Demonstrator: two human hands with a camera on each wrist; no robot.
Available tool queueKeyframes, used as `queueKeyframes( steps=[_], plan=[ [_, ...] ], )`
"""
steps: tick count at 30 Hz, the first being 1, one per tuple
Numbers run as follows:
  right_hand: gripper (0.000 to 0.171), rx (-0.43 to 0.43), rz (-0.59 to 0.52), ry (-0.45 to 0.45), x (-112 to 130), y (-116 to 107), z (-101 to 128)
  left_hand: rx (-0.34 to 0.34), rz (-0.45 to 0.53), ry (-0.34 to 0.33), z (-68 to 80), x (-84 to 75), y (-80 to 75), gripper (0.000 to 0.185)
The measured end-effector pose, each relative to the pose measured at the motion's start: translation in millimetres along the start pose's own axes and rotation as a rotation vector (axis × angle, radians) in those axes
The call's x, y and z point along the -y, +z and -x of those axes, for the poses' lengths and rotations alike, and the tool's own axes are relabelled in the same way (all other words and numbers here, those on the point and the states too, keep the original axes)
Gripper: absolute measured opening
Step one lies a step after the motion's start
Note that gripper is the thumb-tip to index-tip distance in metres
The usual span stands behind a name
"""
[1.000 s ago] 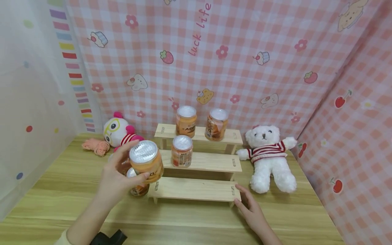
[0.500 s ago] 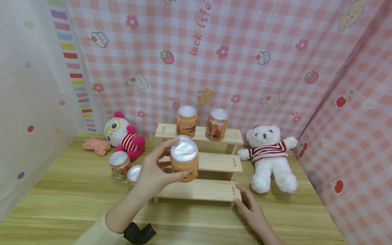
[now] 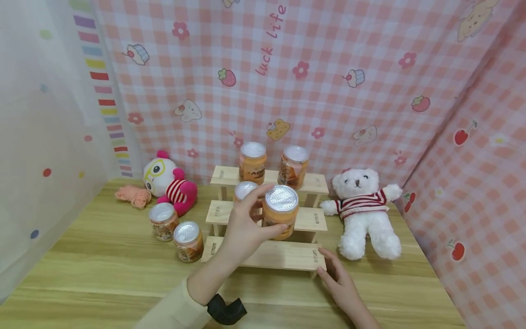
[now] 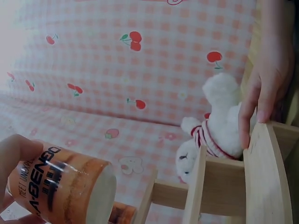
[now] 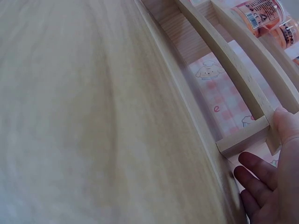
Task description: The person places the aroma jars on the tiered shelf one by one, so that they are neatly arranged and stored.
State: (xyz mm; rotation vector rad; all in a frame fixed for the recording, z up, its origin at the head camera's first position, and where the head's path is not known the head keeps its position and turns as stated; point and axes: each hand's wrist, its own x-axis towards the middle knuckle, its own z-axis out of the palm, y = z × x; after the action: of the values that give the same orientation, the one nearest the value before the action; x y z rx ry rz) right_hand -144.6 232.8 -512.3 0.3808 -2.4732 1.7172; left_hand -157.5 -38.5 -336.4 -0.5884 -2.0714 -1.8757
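My left hand [image 3: 250, 228] grips an orange-labelled jar [image 3: 281, 214] with a silver lid, fingers behind it and thumb in front. The jar is upright, overlapping the right half of the middle step in the head view. Its printed label [image 4: 60, 182] shows in the left wrist view. My right hand [image 3: 339, 281] holds the right end of the bottom step of a three-tier wooden stand [image 3: 283, 254] between thumb and a finger. Two like jars stand on the top step, the left jar [image 3: 252, 162] and the right jar [image 3: 293, 167]. Partly hidden by my left hand, another jar [image 3: 244, 192] is on the middle step.
Two more jars, a rear jar [image 3: 163, 222] and a front jar [image 3: 188, 242], stand on the table [image 3: 102, 274] left of the stand. Behind them are a pink plush toy [image 3: 176, 189] and a yarn bundle [image 3: 134, 195]. A white teddy bear [image 3: 363, 219] sits at right.
My left hand has carried the jar rightward from beside the stand's left end to its right half. The two jars on the table have come into full view. My right hand stays put.
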Motion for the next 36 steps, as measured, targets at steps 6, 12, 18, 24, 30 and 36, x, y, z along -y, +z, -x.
queueKeyframes(
  steps=[6, 12, 18, 24, 30, 36],
  plan=[
    [0.044, -0.008, 0.000, -0.001, 0, 1, 0, -0.034, -0.006, -0.017, -6.9, 10.7, 16.4, 0.076],
    [0.044, -0.001, 0.005, 0.004, 0, 1, 1, -0.080, -0.094, -0.019, -12.1, 21.8, 29.3, 0.075],
    [0.044, 0.000, 0.004, 0.004, 0, 0, 1, -0.092, -0.112, -0.028, -17.4, 31.4, 39.0, 0.076],
    [0.045, 0.000, -0.003, 0.012, 1, 0, 0, -0.102, -0.166, -0.015, -22.2, 42.4, 45.9, 0.077],
    [0.045, -0.004, 0.002, 0.017, 2, 0, 0, -0.111, -0.217, -0.014, -24.3, 50.0, 50.7, 0.078],
    [0.045, -0.010, 0.010, -0.006, 2, 1, 1, -0.114, -0.213, -0.032, -24.7, 55.7, 52.6, 0.078]
  ],
)
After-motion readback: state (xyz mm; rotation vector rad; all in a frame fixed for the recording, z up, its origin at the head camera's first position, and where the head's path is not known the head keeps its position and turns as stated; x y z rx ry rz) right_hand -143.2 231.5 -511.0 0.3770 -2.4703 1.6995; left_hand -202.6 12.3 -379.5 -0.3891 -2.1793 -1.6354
